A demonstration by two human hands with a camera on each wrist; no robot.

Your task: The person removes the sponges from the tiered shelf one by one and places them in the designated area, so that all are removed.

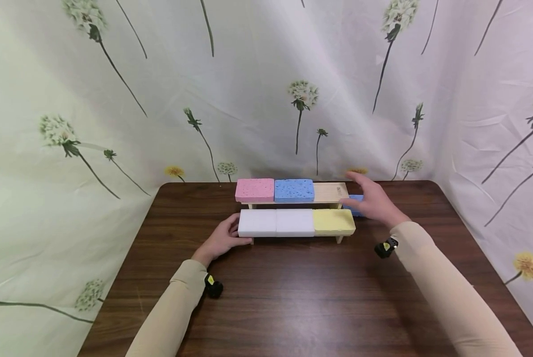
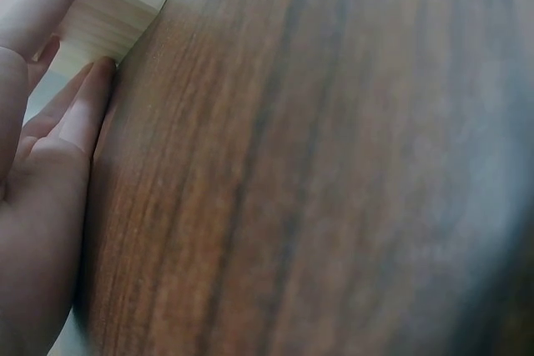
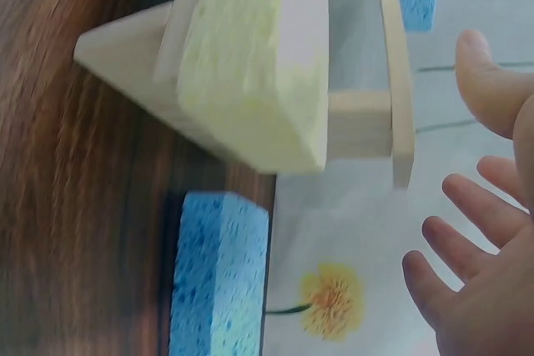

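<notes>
A two-step wooden rack stands toward the back of the table. Its upper step bears a pink sponge and a blue sponge, with bare wood at the right end. Two white sponge blocks and a yellow sponge line the lower step. My left hand grips the lower step's left end, thumb in front and fingers behind. Beside the rack's right end, my right hand is spread with nothing in it. Another blue sponge lies on the table near that hand, partly hidden in the head view.
The dark wood-grain table ends at the back against a white cloth printed with dandelions. More of this cloth hangs on the left and right. A black wrist camera sits on the right sleeve, another on the left.
</notes>
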